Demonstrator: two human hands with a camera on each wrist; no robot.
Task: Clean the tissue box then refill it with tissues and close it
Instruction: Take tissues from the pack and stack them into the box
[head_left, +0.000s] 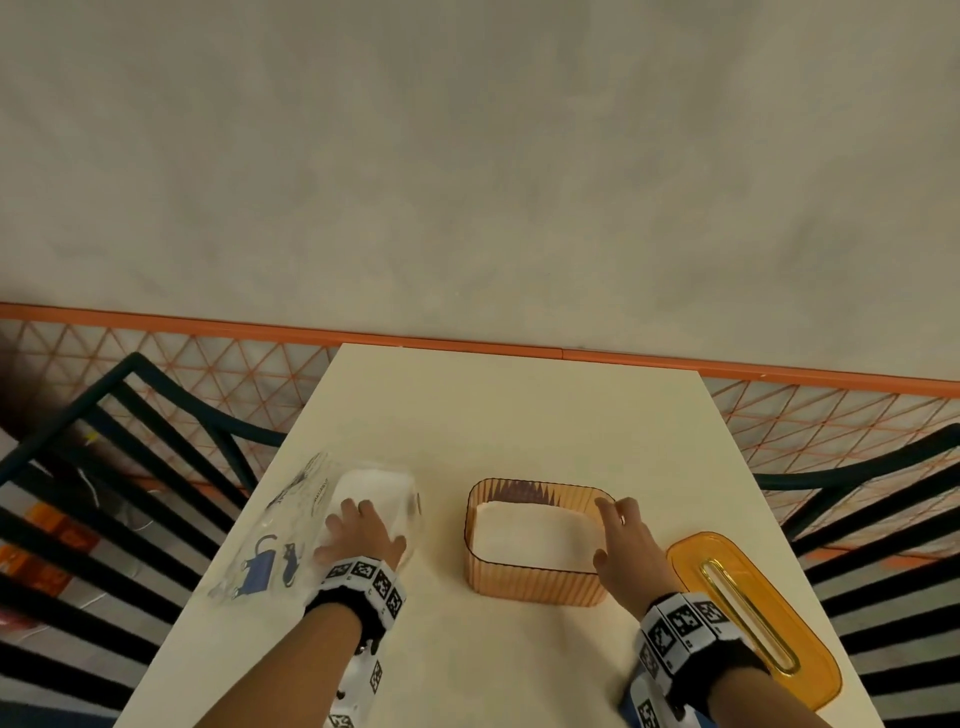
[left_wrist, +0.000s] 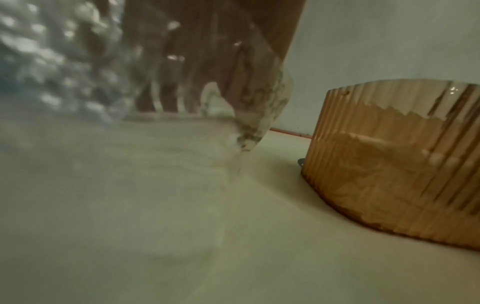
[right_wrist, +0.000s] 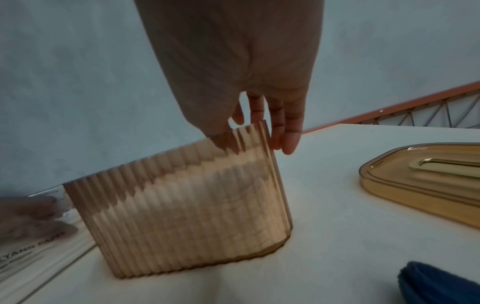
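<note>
The amber ribbed tissue box (head_left: 535, 584) stands open at mid-table with a white tissue stack (head_left: 530, 538) inside. My right hand (head_left: 618, 535) holds its right end wall: the fingers (right_wrist: 288, 131) are outside the box (right_wrist: 187, 205) and the thumb shows through the wall inside. The amber lid (head_left: 753, 618) with a gold slot lies to the right, also in the right wrist view (right_wrist: 428, 185). My left hand (head_left: 361, 530) rests with fairly straight fingers (left_wrist: 166, 96) on the tissue pack (head_left: 374, 483) in its clear wrapper (head_left: 280, 540), left of the box (left_wrist: 389, 164).
The cream table (head_left: 519, 415) ends at a grey wall. Dark slatted chairs stand at left (head_left: 104, 467) and right (head_left: 883, 519). A blue cloth (right_wrist: 441, 286) lies near my right wrist.
</note>
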